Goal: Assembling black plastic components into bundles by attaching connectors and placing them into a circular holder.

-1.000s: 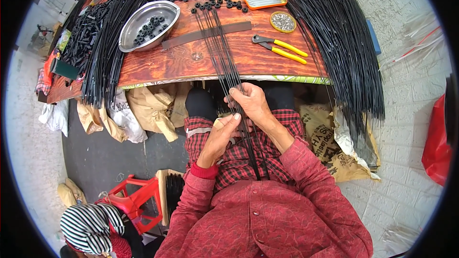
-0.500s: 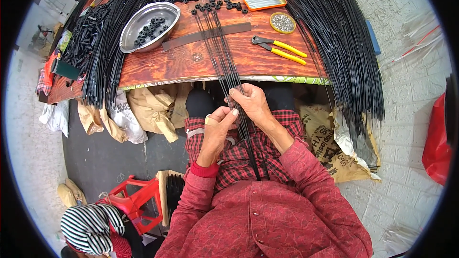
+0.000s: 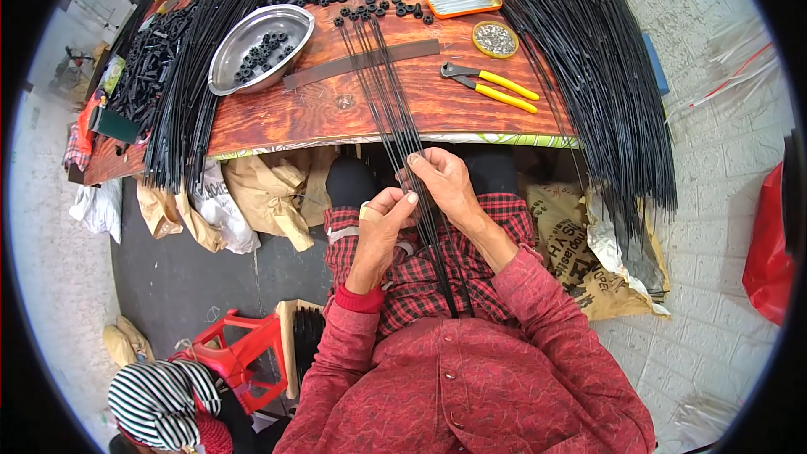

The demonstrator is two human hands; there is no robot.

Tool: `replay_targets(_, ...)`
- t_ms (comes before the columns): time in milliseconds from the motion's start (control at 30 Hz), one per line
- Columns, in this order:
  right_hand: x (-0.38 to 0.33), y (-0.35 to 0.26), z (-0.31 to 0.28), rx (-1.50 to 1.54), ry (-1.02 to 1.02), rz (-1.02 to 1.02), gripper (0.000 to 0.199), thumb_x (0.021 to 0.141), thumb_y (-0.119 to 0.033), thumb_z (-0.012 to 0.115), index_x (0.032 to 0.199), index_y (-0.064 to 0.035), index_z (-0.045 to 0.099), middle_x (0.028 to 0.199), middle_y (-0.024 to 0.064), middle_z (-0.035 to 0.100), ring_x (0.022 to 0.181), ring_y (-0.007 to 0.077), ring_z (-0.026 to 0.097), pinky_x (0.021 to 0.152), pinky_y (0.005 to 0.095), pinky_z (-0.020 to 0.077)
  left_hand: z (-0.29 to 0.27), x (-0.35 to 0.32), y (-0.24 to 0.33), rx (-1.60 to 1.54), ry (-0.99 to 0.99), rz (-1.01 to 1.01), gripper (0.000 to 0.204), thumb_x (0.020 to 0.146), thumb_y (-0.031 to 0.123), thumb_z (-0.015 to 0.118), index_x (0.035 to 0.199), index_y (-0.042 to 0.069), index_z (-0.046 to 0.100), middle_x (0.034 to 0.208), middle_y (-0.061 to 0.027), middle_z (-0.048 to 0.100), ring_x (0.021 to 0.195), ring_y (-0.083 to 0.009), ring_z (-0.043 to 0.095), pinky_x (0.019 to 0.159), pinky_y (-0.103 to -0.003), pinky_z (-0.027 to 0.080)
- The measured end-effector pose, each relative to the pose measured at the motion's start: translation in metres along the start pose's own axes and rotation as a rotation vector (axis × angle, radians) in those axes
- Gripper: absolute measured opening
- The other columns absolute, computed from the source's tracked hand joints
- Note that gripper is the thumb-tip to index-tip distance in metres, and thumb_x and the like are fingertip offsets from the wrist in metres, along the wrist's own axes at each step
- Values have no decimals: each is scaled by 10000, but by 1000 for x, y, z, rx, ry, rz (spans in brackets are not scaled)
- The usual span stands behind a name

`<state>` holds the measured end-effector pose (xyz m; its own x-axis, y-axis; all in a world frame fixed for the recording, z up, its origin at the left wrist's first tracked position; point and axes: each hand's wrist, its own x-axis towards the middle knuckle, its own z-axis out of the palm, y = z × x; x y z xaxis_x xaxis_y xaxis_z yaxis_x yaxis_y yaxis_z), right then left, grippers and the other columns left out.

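A bundle of thin black rods (image 3: pixel 388 92) runs from the wooden table (image 3: pixel 286 113) down over its front edge into my lap. My right hand (image 3: pixel 445 183) is closed around these rods just below the table edge. My left hand (image 3: pixel 382 223) is beside it, fingertips pinching the same rods slightly lower. Below my hands the rods continue over my red checked clothing.
On the table lie yellow-handled pliers (image 3: pixel 492 84), a steel bowl (image 3: pixel 256 46) of small black pieces, a round tin (image 3: pixel 494 39), an orange tray (image 3: pixel 462 2) and a dark flat strip (image 3: pixel 361 65). Thick sheaves of black rods (image 3: pixel 605 92) hang off both sides. A red stool (image 3: pixel 239 353) stands lower left.
My left hand has risen from lap level to meet my right hand on the rods. The right hand has stayed in place.
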<state>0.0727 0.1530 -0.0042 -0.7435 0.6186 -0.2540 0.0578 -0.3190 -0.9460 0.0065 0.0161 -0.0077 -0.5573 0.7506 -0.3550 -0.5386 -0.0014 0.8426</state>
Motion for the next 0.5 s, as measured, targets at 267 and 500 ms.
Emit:
replay_targets(267,0,1,0,-20,17,4,268,975,-224,630,981,44,636,857,69,711,753,87,642,676,253,520,4,1,3,22,15,3,65,947,119,696,915,63,685,817,58,646,699,-17,555,636,-192,452)
replay_targets(500,1,4,-3,-50,18,-12,264,974,-232,635,956,32,640,838,49,701,733,72,625,651,247,504,2,2,2,36,9,12,86,942,106,696,871,76,658,802,70,629,687,-9,533,618,-189,425)
